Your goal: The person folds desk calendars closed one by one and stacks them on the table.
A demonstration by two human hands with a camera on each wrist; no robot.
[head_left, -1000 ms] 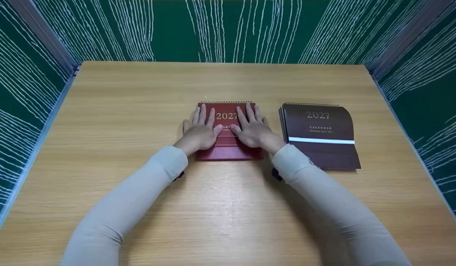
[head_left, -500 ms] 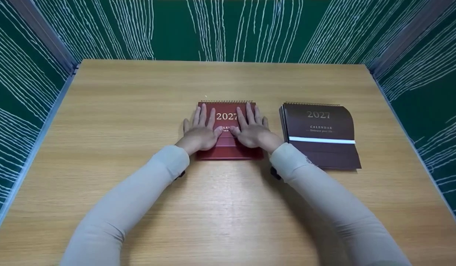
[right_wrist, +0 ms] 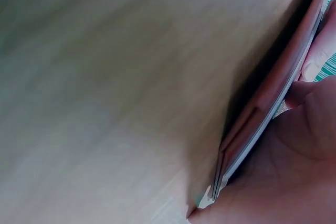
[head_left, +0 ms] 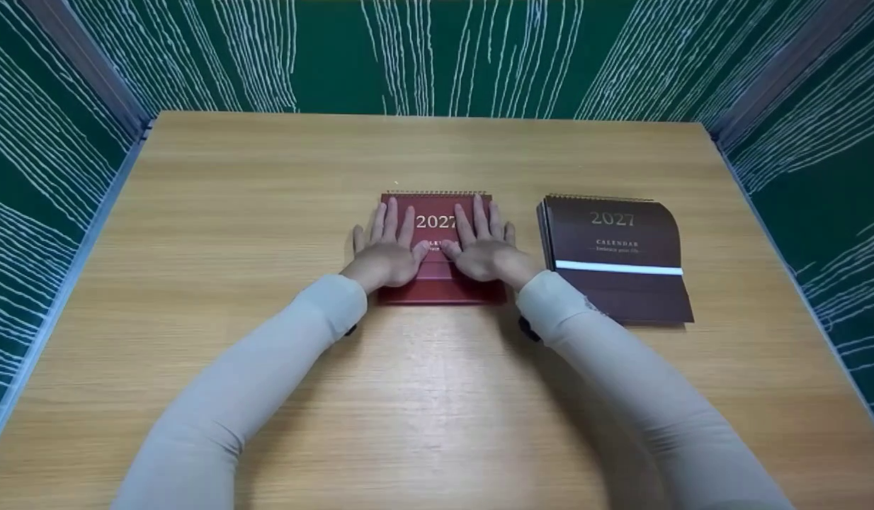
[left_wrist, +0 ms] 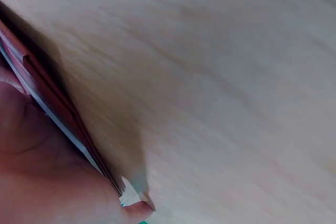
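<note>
A red spiral-bound 2027 desk calendar point(head_left: 437, 273) lies flat at the middle of the table, its wire binding on the far edge. My left hand point(head_left: 386, 258) rests on its left side, fingers straight and pointing away from me. On the right side lies my right hand point(head_left: 483, 255), fingers spread in the same way. The two thumbs point at each other over the printed lettering and partly cover it. In the left wrist view, the palm sits against the layered edge of the calendar point(left_wrist: 58, 100); the right wrist view shows the calendar's opposite edge point(right_wrist: 262, 108) beside the other palm.
A dark brown 2027 calendar point(head_left: 614, 297) with a pale band point(head_left: 617, 268) across it lies to the right, close to the right sleeve point(head_left: 607, 361). The wooden table point(head_left: 267, 170) ends at a green wall point(head_left: 331, 57) with white streaks.
Both hands stay on the red calendar, fingers straight, in nearly the same place. The whole view has shifted very slightly; nothing was taken hold of or let go.
</note>
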